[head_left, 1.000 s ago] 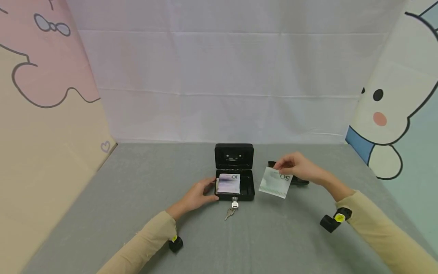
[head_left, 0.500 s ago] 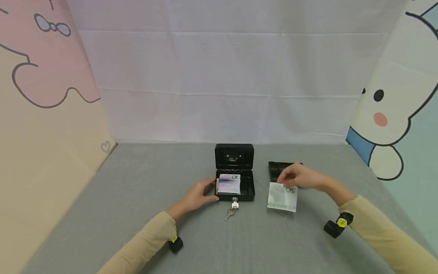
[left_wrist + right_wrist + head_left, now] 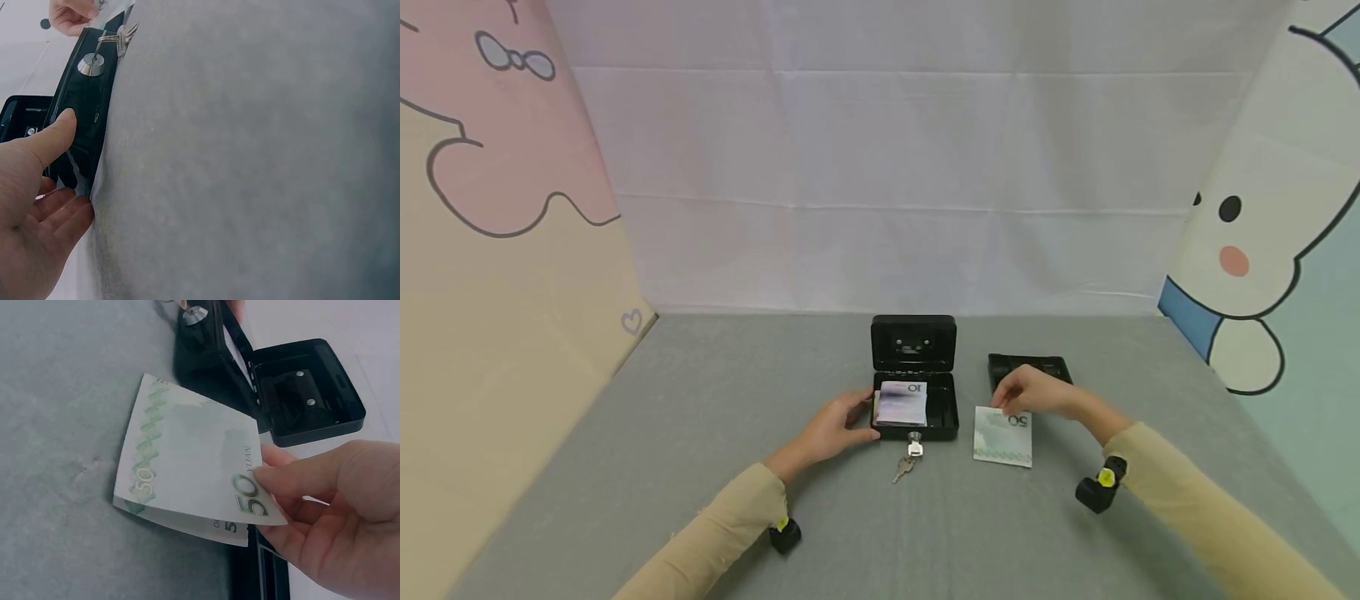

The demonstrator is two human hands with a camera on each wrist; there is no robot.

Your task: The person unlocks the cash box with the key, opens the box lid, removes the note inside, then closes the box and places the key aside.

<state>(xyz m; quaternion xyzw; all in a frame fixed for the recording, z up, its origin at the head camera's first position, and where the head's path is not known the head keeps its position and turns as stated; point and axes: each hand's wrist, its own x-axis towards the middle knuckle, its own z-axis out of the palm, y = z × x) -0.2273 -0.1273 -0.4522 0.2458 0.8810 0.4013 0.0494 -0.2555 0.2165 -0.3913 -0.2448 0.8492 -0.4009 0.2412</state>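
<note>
A small black cash box (image 3: 942, 402) stands on the grey table with its lid (image 3: 913, 335) raised. Inside, on the left, lie purplish banknotes (image 3: 902, 403) marked 10. My left hand (image 3: 829, 427) holds the box's left side, its thumb (image 3: 61, 134) on the front face and the fingers round the side. A folded green 50 yuan banknote (image 3: 194, 447) is pinched by the edge between the thumb and fingers of my right hand (image 3: 1033, 390), right of the box. Two keys (image 3: 904, 468) hang at the front lock (image 3: 92, 64).
A flat black wallet-like case (image 3: 1051, 364) lies behind my right hand, partly hidden by it. The grey tabletop (image 3: 880, 542) reaches back to a white cloth (image 3: 880, 167), with cartoon-printed panels at either side.
The right hand has drawn the folded banknote toward the front, away from the black case, then moved left nearer the box. More of the case now shows. My left hand stays put.
</note>
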